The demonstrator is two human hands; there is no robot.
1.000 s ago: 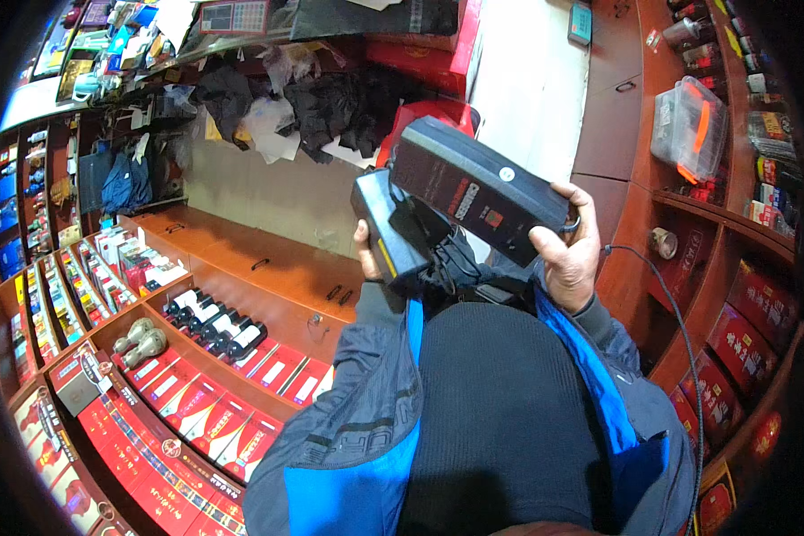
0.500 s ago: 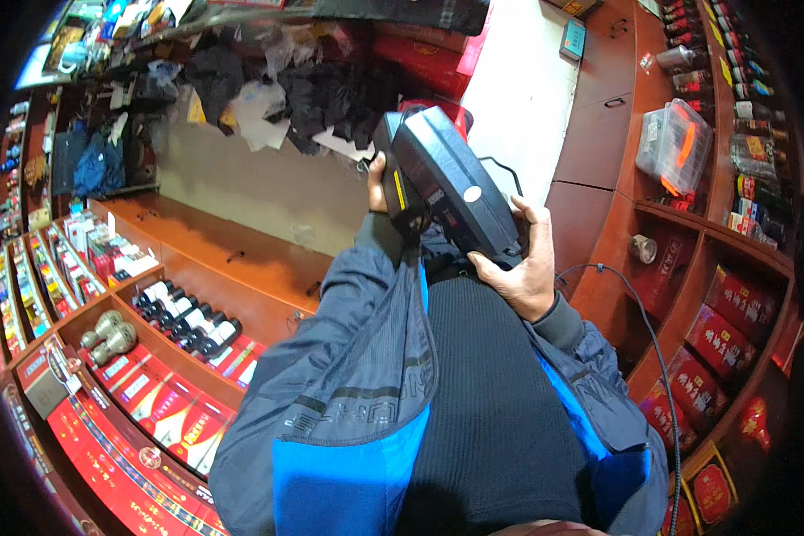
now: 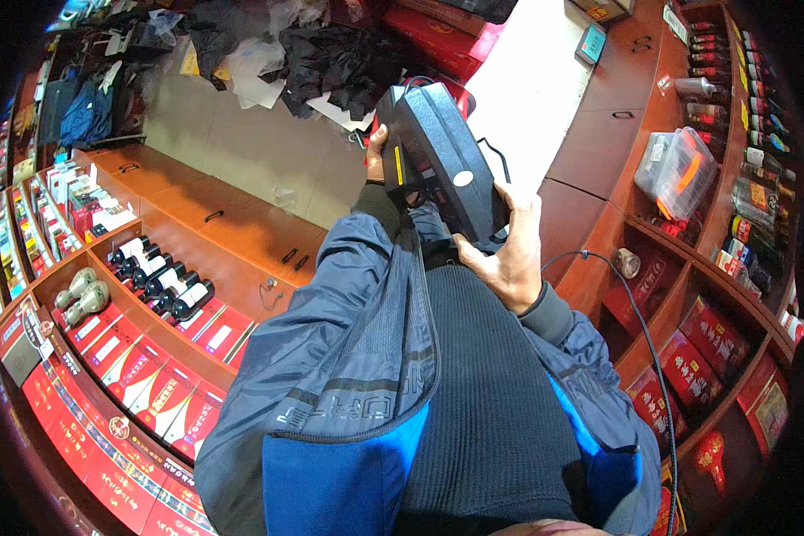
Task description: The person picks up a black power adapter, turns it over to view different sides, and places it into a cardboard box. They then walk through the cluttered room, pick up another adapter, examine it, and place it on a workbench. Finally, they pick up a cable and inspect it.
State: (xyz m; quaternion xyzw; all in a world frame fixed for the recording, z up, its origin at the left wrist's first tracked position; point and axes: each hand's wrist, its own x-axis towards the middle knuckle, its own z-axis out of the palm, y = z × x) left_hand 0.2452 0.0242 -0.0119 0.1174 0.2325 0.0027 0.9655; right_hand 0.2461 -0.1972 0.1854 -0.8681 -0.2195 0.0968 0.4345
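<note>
Fingers of the right hand (image 3: 507, 255) are curled around the lower end of a black box (image 3: 439, 161), thumb on its near face, gripping it firmly. The left hand (image 3: 375, 156) is mostly hidden behind the box; only a thumb and part of the palm show at its far left edge, pressed against it, so it appears to clasp that side. The box is held in the air in front of the chest, above the dark sweater (image 3: 491, 393) and blue jacket (image 3: 348, 357). Its long axis runs from upper left down to lower right, toward the right hand. Below lies a wooden counter (image 3: 232, 223), with dark bottles (image 3: 165, 281) and red boxes (image 3: 143, 384) shelved to the left, and more shelves (image 3: 715, 295) to the right. A thin cable (image 3: 639, 322) hangs at the right.
</note>
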